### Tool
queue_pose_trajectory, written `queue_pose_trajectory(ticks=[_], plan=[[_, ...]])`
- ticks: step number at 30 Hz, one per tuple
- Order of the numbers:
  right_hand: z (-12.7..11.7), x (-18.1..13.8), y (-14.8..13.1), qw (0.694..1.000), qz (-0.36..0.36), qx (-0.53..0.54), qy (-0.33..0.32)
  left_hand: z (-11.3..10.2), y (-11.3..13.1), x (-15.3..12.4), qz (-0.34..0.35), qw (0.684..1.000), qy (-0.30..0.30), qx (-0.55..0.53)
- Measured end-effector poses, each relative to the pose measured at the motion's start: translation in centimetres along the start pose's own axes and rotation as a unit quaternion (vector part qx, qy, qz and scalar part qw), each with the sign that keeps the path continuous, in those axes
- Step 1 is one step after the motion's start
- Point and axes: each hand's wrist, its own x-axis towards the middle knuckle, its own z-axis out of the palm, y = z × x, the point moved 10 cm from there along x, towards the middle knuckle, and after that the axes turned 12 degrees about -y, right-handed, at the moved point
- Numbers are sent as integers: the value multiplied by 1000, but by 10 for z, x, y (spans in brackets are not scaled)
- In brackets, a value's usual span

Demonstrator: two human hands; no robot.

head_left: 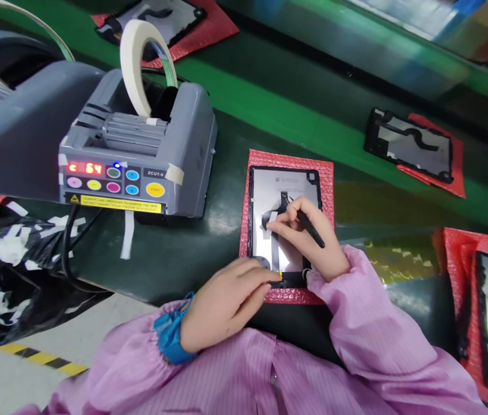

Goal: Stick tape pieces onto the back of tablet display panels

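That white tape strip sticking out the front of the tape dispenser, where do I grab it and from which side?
Pinch the free lower end of the tape strip, coming from the front. Its top sits under the outlet of the tape dispenser and the rest trails loose before the machine, so that end is probably easiest to get two fingers around.

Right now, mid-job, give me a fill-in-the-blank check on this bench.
The right hand grips a thin ____ tool over the panel.
The panel lies on ____ bubble wrap.
The left hand, fingers on the panel's near edge, shows a ____ cuff.
The tape dispenser casing is ____.
Missing: black; red; blue; grey.
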Motion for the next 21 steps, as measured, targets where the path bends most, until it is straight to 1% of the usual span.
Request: queue_pose_trajectory(ticks=[1, 3, 6, 9, 13, 15, 17, 19, 20, 21], plan=[[2, 1, -2, 1000, -3, -14, -2, -7, 0, 2, -3, 997, 20, 75], [6, 1, -6, 999, -3, -37, -6, -15, -6, 6, -24, 977, 50, 208], [7, -1, -9, 998, 1, -58, 5, -18, -19, 11, -70, 937, 80, 334], [5, 2, -4, 997, -1, -70, 36, -14, -24, 14, -83, 912, 89, 391], [-8, 15, 3, 989, -22, -98, 106, -12, -23, 14, -77, 904, 92, 411], [-25, 23, 4, 981, -30, -119, 151, -12, -23, 12, -79, 907, 85, 406], [-57, 29, 3, 967, -31, -157, 200, -5, -20, 12, -51, 916, 51, 394], [-100, 32, 0, 942, -25, -234, 239, 12, -16, 10, 1, 925, -11, 380], [-123, 33, -2, 924, -16, -290, 248, 21, -15, 9, 21, 926, -43, 375], [-147, 34, -3, 900, 1, -359, 247, 29, -15, 8, 32, 925, -67, 372]])
